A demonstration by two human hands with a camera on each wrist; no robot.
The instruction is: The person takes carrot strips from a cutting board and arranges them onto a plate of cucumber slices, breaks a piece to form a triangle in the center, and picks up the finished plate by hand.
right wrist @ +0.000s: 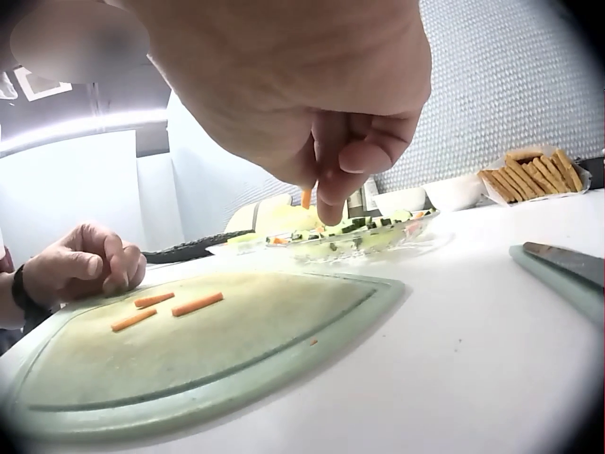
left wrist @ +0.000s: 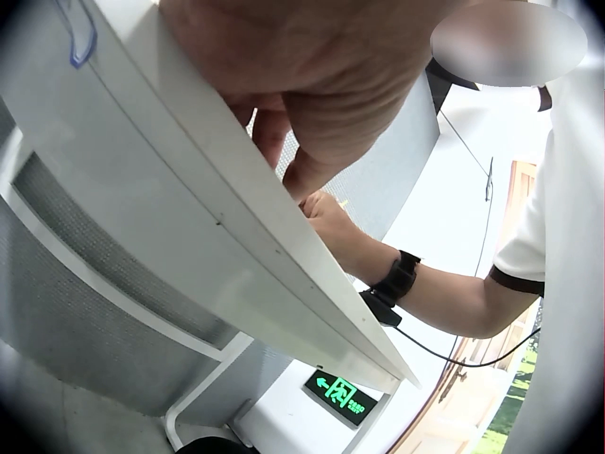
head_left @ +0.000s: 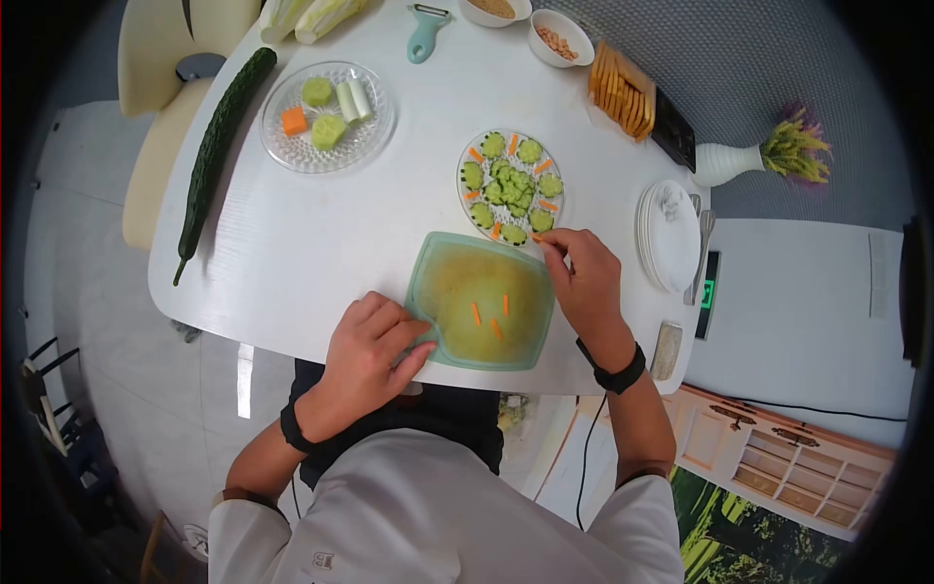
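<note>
My right hand (head_left: 589, 282) pinches a small carrot stick (right wrist: 306, 198) between thumb and fingertips, right at the near rim of the glass plate (head_left: 461, 200). On that plate, scalloped cucumber slices (head_left: 493, 145) alternate with carrot sticks (head_left: 548, 205) in a ring round a central heap of cucumber pieces (head_left: 511, 187). My left hand (head_left: 365, 341) rests at the left edge of the green cutting board (head_left: 457, 255), its fingers loosely bent. On the board lie three loose carrot sticks (right wrist: 198, 304).
Back left, a clear glass plate (head_left: 282, 156) holds vegetable chunks beside a long cucumber (head_left: 219, 146). A peeler (head_left: 424, 39), white bowls (head_left: 562, 58), and stacked crackers (head_left: 620, 92) stand along the back. White plates (head_left: 671, 238), cutlery (head_left: 702, 248) and a vase (head_left: 728, 164) are at the right.
</note>
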